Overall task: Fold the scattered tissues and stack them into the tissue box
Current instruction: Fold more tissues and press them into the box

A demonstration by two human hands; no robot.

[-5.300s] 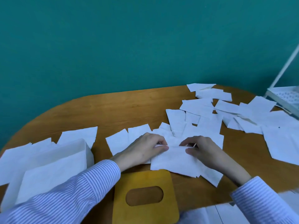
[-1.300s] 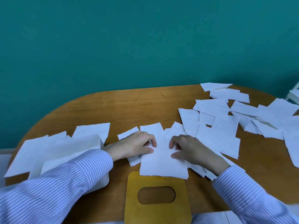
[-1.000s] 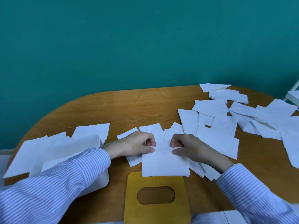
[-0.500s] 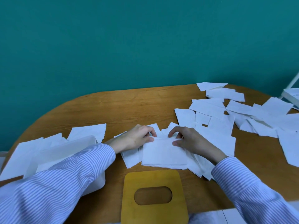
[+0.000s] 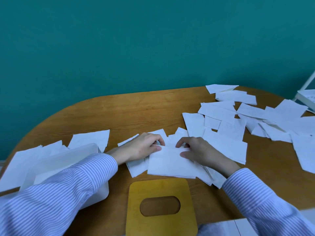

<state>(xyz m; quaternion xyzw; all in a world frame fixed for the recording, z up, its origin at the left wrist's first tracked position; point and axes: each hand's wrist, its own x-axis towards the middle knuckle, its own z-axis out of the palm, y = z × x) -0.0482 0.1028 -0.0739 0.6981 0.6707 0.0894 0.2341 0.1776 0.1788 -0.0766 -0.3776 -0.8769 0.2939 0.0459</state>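
Note:
A folded white tissue point(image 5: 167, 165) lies flat on the wooden table point(image 5: 129, 113) in front of me. My left hand point(image 5: 141, 147) pinches its upper left edge between thumb and fingers. My right hand point(image 5: 196, 150) pinches the upper right edge, thumb on top. Other tissues lie under it. The open white tissue box point(image 5: 68, 160) stands at the left, partly hidden by my left sleeve, with white tissue inside. Several loose tissues point(image 5: 238, 116) are scattered over the right half of the table.
The yellow wooden box lid point(image 5: 160, 189) with an oval slot lies at the near table edge, just below the tissue. More tissues point(image 5: 90, 138) lie behind the box at the left. A white rack point(image 5: 306, 94) stands at the far right. A teal wall is behind.
The tissue's far half has been folded over, so it is shorter now. Both hands shifted slightly toward the far edge and keep hold of the fold.

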